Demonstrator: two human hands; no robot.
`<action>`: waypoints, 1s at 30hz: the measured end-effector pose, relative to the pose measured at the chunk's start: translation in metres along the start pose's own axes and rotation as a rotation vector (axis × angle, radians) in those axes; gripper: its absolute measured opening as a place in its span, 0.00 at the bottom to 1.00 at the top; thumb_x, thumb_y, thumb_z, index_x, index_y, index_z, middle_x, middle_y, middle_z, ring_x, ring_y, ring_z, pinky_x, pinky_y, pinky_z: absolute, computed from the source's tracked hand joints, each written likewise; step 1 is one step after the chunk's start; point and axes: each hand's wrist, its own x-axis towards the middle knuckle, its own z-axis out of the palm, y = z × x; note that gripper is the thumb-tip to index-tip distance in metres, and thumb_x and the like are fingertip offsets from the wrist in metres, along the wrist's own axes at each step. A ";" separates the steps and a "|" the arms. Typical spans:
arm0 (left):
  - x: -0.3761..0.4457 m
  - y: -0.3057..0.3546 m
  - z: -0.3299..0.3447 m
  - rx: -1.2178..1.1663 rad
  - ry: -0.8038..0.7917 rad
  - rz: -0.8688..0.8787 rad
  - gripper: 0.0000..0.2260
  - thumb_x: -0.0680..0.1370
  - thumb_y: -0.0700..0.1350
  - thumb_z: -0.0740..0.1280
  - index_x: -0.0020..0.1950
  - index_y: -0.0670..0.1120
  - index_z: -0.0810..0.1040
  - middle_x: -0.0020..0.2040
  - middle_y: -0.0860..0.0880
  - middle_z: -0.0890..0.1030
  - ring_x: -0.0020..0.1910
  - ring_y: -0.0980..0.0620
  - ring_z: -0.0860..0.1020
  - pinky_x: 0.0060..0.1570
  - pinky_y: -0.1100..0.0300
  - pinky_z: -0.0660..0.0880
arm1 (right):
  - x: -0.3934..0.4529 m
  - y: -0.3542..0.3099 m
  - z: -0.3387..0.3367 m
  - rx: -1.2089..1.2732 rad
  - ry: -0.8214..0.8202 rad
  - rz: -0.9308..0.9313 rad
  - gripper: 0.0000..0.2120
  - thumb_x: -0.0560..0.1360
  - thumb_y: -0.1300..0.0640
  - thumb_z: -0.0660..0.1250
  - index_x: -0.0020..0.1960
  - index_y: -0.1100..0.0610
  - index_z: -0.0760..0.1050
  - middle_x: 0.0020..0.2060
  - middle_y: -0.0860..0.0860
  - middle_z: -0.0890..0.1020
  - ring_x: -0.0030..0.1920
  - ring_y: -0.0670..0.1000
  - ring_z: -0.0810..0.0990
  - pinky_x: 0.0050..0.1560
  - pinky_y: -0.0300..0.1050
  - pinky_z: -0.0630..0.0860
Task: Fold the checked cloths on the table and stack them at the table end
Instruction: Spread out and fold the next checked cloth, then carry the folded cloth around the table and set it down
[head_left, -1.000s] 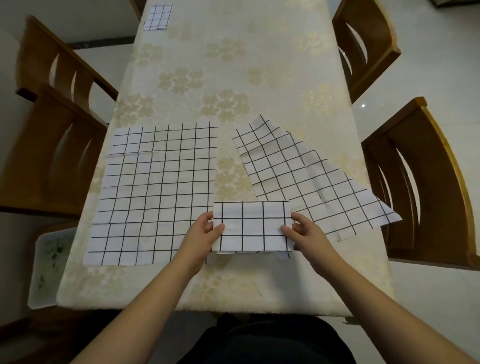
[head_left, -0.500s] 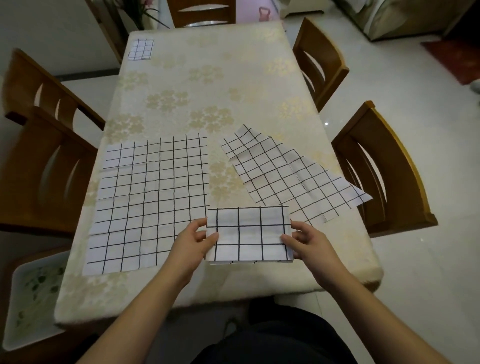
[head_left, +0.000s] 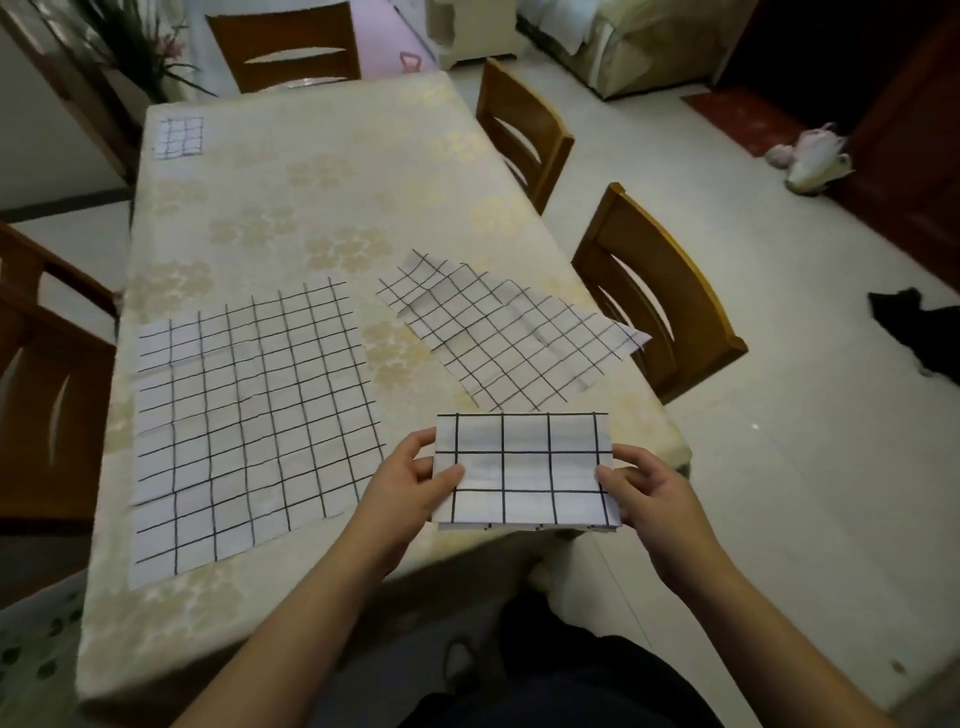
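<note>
Right now each grip pinches a short side of the folded cloth (head_left: 524, 467): the left hand (head_left: 410, 483) has its thumb on top at the left edge with fingers curled behind, and the right hand (head_left: 647, 491) does the same at the right edge. The cloth is held over the near right corner of the bench (head_left: 291, 208), and I cannot tell whether it touches the top. It looks light, thin and soft, several layers thick (loose edges peek out along the bottom), so it should sag or fan open if held by one corner; holding both sides flat, as now, seems the safe way to carry it.

Two cloths lie unfolded on the bench: a big cloth (head_left: 249, 415) to the left, a skewed cloth (head_left: 509, 338) just beyond the hands. At the far left corner sits a small stack (head_left: 179, 136), likely the goal. The floral cover looks smooth. Wooden chairs (head_left: 660, 296) ring the bench, with pale tiled floor to the right
</note>
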 end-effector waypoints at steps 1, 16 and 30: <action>0.001 0.001 0.007 -0.001 -0.027 -0.007 0.19 0.79 0.39 0.67 0.69 0.50 0.69 0.48 0.49 0.86 0.47 0.52 0.85 0.42 0.63 0.79 | -0.006 0.003 -0.008 0.018 0.023 0.000 0.12 0.77 0.56 0.68 0.59 0.47 0.74 0.42 0.49 0.84 0.48 0.49 0.82 0.48 0.44 0.80; 0.028 0.033 0.164 0.222 -0.353 0.040 0.18 0.78 0.42 0.68 0.64 0.58 0.70 0.52 0.50 0.85 0.49 0.50 0.85 0.52 0.49 0.81 | -0.054 0.041 -0.146 0.252 0.276 -0.003 0.15 0.79 0.59 0.65 0.62 0.43 0.70 0.44 0.50 0.84 0.44 0.46 0.85 0.38 0.38 0.79; 0.036 0.054 0.375 0.351 -0.472 0.062 0.21 0.78 0.40 0.68 0.69 0.52 0.69 0.49 0.50 0.86 0.45 0.48 0.85 0.41 0.57 0.82 | -0.051 0.107 -0.334 0.330 0.346 0.071 0.19 0.77 0.60 0.69 0.63 0.45 0.69 0.42 0.51 0.87 0.46 0.50 0.86 0.47 0.42 0.80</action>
